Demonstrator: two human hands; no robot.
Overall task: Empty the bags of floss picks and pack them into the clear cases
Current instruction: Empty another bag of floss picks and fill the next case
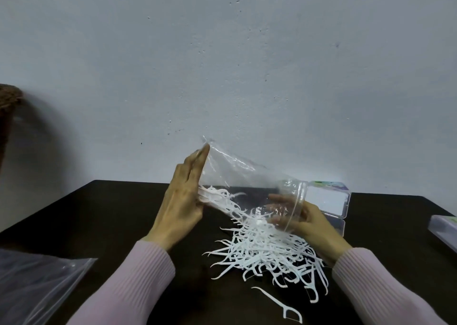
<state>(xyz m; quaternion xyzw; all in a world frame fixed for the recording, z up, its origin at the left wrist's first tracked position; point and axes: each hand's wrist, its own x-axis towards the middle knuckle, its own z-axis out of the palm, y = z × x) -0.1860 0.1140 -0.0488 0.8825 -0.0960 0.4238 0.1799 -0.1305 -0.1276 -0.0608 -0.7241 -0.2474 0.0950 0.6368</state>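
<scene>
A clear plastic bag (237,173) is held tilted above the dark table (118,215), its mouth down to the right. My left hand (183,201) pinches the bag's raised closed end. My right hand (304,222) grips the open mouth, fingers showing through the plastic. White floss picks (222,198) slide out of the bag onto a loose pile of several picks (269,253) on the table. One pick (279,305) lies apart near the front. A clear case (331,201) lies open behind my right hand.
Another clear bag (37,282) lies at the front left corner. A second clear case (445,228) sits at the right edge. A brown woven object (8,102) stands at the far left. A pale wall (222,64) rises right behind the table.
</scene>
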